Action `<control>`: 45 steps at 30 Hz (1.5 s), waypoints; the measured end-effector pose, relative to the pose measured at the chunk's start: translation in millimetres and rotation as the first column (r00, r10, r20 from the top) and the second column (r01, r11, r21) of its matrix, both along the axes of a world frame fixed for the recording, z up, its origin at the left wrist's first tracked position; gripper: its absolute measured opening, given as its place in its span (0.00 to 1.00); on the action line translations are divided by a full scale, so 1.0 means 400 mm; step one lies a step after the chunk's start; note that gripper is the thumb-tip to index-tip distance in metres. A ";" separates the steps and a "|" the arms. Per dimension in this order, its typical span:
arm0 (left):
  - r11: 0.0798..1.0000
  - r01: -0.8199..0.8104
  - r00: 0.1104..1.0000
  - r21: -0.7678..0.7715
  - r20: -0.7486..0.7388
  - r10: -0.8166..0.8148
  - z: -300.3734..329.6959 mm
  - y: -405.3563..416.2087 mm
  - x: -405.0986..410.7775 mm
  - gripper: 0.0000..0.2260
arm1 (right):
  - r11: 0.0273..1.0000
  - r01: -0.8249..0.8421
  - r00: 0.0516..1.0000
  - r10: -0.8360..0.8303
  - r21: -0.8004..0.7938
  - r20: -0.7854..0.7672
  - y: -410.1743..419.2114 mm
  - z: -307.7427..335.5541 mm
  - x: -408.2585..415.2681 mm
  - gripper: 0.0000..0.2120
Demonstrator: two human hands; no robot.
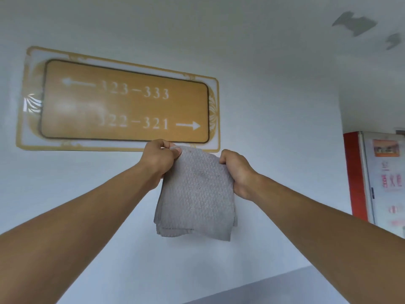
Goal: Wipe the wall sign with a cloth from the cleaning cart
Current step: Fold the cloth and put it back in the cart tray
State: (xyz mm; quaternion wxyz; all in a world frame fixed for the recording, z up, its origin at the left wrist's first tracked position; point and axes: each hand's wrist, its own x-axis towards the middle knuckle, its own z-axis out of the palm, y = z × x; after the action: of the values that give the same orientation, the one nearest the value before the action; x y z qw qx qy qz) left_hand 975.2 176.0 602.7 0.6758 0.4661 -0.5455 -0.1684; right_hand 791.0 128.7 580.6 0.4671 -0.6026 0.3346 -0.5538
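High on the left of the white wall hangs the sign, a tan panel with a gold-trimmed border, room numbers and two arrows; it looks blurred here. Just below its lower edge, the left hand is closed on the upper left corner of a grey cloth, thumb and fingers pinching the fabric. The cloth hangs down in folded layers between both hands, its top edge just under the sign's frame, whether touching it I cannot tell. The right hand is clenched around the cloth's upper right edge. Further right stands a red cabinet with notices on its door.

The cart is out of view and the cloth is in hand, so fetching seems done; the wiping appears about to start. Next, the cloth needs bunching into one hand, lifting onto the panel and pressing flat across it.
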 end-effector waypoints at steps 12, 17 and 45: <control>0.958 0.286 0.958 0.033 0.011 -0.286 -0.074 -0.183 -0.463 0.06 | 0.881 0.471 0.873 -0.473 -0.053 -0.120 -0.013 -0.053 -0.542 0.15; 0.932 0.361 0.932 0.026 0.031 -0.361 -0.098 -0.235 -0.708 0.09 | 0.796 0.598 0.789 -0.605 -0.099 -0.102 0.033 -0.057 -0.768 0.08; 0.714 0.692 0.698 -0.106 0.354 -0.623 -0.394 -0.365 -1.945 0.10 | 0.163 0.964 0.087 -0.940 -0.209 -0.330 0.156 -0.356 -1.741 0.14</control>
State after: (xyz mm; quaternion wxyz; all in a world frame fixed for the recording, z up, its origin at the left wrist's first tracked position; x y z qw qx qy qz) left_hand 197.2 29.9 445.0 0.5307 0.1762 -0.7857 -0.2646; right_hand 94.4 191.2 438.2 -0.0612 -0.3225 0.7449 -0.5809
